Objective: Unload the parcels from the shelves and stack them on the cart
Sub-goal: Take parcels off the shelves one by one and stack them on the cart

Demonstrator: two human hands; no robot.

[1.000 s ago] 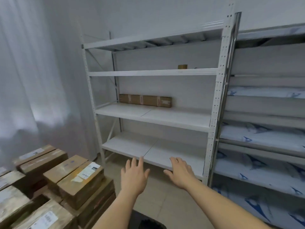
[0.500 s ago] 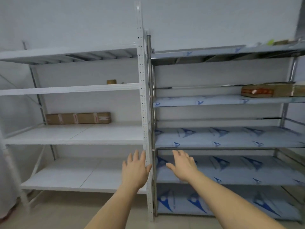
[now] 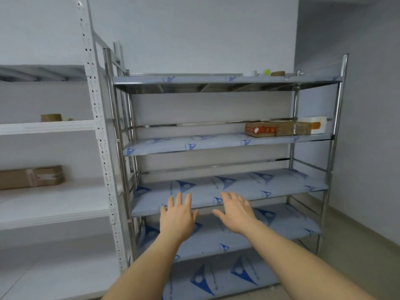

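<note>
Both my hands are stretched forward, empty, with fingers straight. My left hand [image 3: 178,216] and my right hand [image 3: 236,212] hover in front of the metal shelf unit [image 3: 227,146], level with its third shelf. Brown cardboard parcels [image 3: 270,129] lie at the right end of its second shelf, with a white parcel [image 3: 315,124] beside them. On the white shelf unit [image 3: 54,126] to the left, a long brown parcel [image 3: 32,177] lies at the back of a shelf. The cart is out of view.
A roll of tape [image 3: 51,117] sits on an upper white shelf. Small items, among them a tape roll [image 3: 277,73], stand on the metal unit's top shelf. A grey wall [image 3: 357,126] closes the right side. Tiled floor [image 3: 357,234] runs beside the unit.
My view has swung right, from the cart's stacked parcels and the white shelves to the metal shelf unit. Both hands stayed raised and empty.
</note>
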